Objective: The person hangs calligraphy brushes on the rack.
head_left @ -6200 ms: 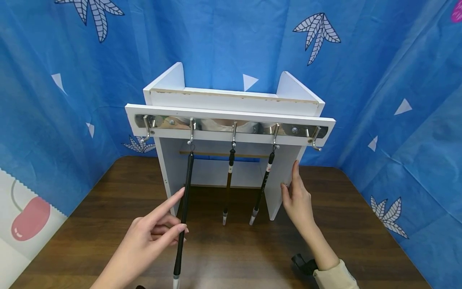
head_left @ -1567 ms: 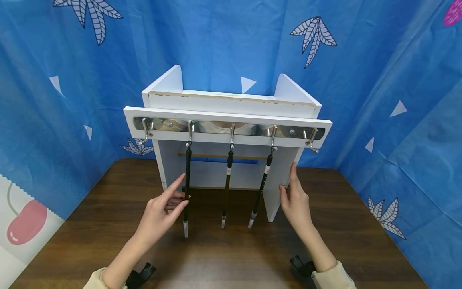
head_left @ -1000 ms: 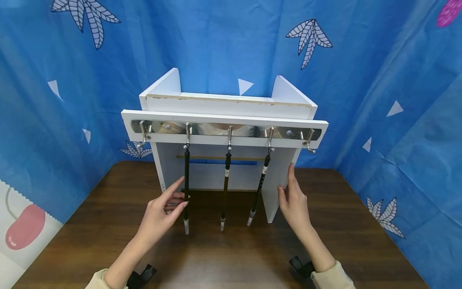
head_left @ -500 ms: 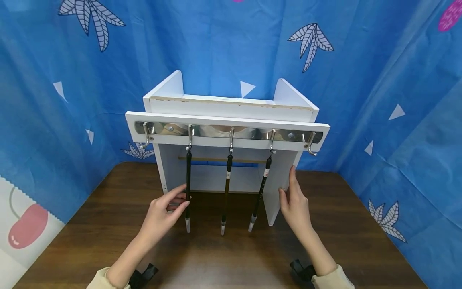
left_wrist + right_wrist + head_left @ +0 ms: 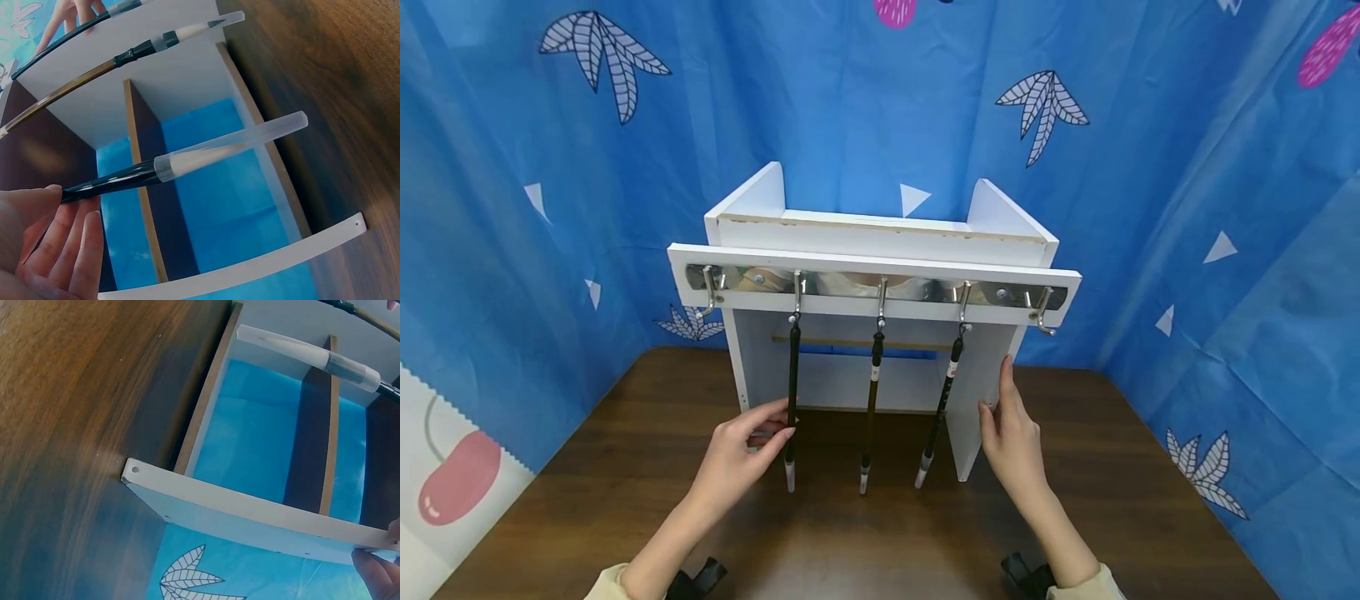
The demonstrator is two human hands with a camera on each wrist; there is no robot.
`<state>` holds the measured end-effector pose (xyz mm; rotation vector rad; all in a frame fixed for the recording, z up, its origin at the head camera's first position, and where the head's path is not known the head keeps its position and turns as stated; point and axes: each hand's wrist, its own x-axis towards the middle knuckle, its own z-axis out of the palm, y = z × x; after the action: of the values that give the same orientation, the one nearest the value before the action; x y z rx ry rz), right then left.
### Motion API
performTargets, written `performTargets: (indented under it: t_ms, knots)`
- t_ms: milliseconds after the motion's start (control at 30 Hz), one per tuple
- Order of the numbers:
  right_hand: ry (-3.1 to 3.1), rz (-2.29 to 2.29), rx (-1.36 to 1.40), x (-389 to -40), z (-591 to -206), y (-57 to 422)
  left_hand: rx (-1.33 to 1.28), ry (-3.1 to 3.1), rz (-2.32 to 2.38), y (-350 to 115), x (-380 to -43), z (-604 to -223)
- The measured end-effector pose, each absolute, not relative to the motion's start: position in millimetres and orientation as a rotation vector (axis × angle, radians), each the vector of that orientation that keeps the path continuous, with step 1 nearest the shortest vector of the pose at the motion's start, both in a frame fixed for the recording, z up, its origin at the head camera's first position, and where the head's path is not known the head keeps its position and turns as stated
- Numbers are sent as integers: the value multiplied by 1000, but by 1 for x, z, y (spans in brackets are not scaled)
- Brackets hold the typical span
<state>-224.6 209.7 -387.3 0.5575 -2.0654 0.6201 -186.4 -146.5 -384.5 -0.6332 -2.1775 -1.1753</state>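
My left hand point(image 5: 730, 467) pinches the lower handle of a black calligraphy brush point(image 5: 793, 367), thumb in front and fingers behind. The brush hangs by its loop from the second hook point(image 5: 797, 292) from the left; in the left wrist view a clear cap point(image 5: 281, 128) covers its pale bristles. Beside it hang a brown-handled brush point(image 5: 872, 400) on the middle hook and a dark brush point(image 5: 942, 404), slightly slanted, on the fourth. My right hand point(image 5: 1018, 442) holds the right side panel point(image 5: 985, 375) of the white shelf, thumb and fingers on either side of its edge.
A white board with a metal hook strip point(image 5: 842, 283) spans the front of the white shelf point(image 5: 880, 237). The outermost left hook point(image 5: 709, 287) and right hook point(image 5: 1043, 308) carry nothing. A brown wooden table point(image 5: 625, 450) lies beneath, with a blue patterned curtain point(image 5: 850, 100) behind.
The black brush has moved up and away from me, from just below the second hook to hanging on it. My left hand moved with it and still pinches the handle. The right hand stays put.
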Motion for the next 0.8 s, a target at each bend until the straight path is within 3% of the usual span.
performTargets:
  t_ms: [800]
  knots:
    - [-2066,605,570,-224,-388,208,-595,-2234,-1195,-147,-188,-392]
